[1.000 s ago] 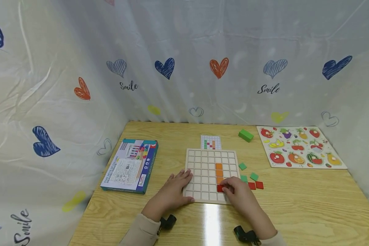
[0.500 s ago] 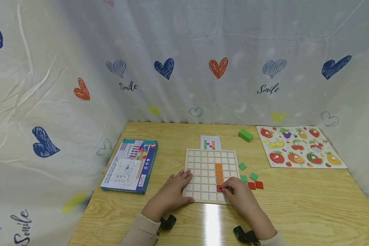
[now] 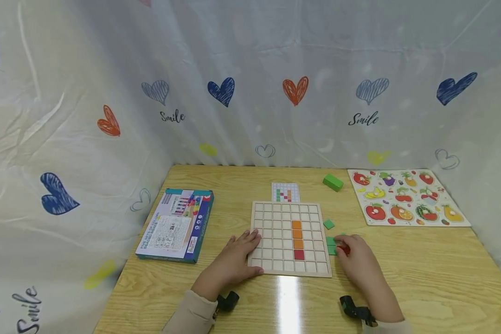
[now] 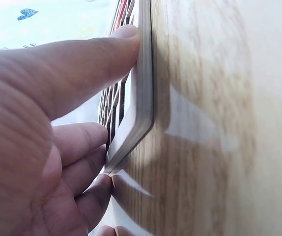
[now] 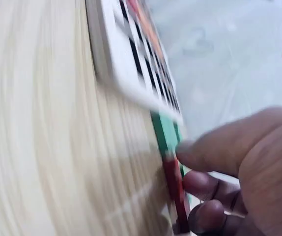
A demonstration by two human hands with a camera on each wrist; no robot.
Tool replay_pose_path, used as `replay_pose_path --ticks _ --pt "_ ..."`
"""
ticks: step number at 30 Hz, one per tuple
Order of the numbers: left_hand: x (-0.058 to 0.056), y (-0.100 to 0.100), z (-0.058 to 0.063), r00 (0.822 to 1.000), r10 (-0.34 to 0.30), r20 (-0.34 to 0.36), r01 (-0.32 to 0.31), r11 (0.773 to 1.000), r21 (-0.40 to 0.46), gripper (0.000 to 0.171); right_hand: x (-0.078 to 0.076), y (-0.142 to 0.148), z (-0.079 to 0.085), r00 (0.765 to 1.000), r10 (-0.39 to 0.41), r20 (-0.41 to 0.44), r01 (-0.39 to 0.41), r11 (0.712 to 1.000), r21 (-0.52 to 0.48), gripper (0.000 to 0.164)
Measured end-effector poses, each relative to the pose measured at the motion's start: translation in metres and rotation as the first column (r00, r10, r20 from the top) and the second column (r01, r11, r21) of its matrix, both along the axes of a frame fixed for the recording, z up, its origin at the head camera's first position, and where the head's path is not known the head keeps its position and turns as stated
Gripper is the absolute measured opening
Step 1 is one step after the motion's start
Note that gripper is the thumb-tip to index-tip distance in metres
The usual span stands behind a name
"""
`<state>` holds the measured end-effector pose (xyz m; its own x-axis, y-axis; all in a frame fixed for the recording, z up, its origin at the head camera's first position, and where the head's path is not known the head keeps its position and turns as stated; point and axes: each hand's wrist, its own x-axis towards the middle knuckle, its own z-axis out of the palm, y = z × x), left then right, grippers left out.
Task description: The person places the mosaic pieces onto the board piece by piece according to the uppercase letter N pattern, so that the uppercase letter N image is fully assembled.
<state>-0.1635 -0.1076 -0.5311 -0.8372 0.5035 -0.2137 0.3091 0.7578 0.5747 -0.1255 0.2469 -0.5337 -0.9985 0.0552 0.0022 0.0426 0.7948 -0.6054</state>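
Observation:
My left hand (image 3: 238,255) holds down the left side of a wooden grid board (image 3: 271,272). In the left wrist view its thumb (image 4: 126,42) presses on the board's front rim, with the other fingers at the side edge. Orange tiles (image 3: 297,234) form a column on the board, with a pinkish-red tile (image 3: 299,254) below them. Right of the board, my right hand (image 3: 359,260) is bent over a red tile (image 5: 174,182), thumb and fingertips right at it. I cannot tell whether they pinch it. Green tiles (image 3: 331,246) lie beside these fingers, against the board.
A pattern card (image 3: 285,192) lies behind the board. Another green tile (image 3: 328,224) and a green block (image 3: 333,182) are to the right, with a fruit puzzle board (image 3: 409,199) farther off. At left lies a boxed toy set (image 3: 175,226). A printed curtain (image 3: 259,125) hangs behind the table.
My right hand has left the pinkish-red tile in its square and moved right, off the board, to the loose red tiles. My left hand has stayed in place.

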Motion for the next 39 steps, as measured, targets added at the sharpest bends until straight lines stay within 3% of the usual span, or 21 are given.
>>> replay_pose_path --ticks 5,14,20,29,39 --pt "0.0 -0.001 0.001 1.0 0.005 -0.008 -0.005 1.0 0.004 0.091 0.003 0.019 -0.002 1.0 0.019 0.003 -0.02 0.999 0.045 0.035" --pt "-0.001 0.0 0.0 1.0 0.006 -0.003 -0.006 1.0 0.002 0.09 0.009 0.029 -0.003 1.0 0.012 0.028 -0.014 0.998 0.054 0.03" --pt "-0.001 0.0 0.0 1.0 0.013 0.003 -0.013 1.0 -0.01 0.09 0.011 0.027 -0.007 0.999 0.013 0.038 -0.015 0.999 0.043 0.032" --pt "-0.001 0.001 -0.001 1.0 0.016 0.009 -0.016 1.0 -0.015 0.09 0.008 0.022 -0.008 0.998 0.008 0.056 -0.009 1.0 0.011 0.021" --pt "0.0 0.001 0.0 1.0 0.007 0.008 -0.007 1.0 -0.01 0.091 0.004 0.014 0.007 0.997 -0.007 0.077 0.012 0.997 -0.07 0.011"
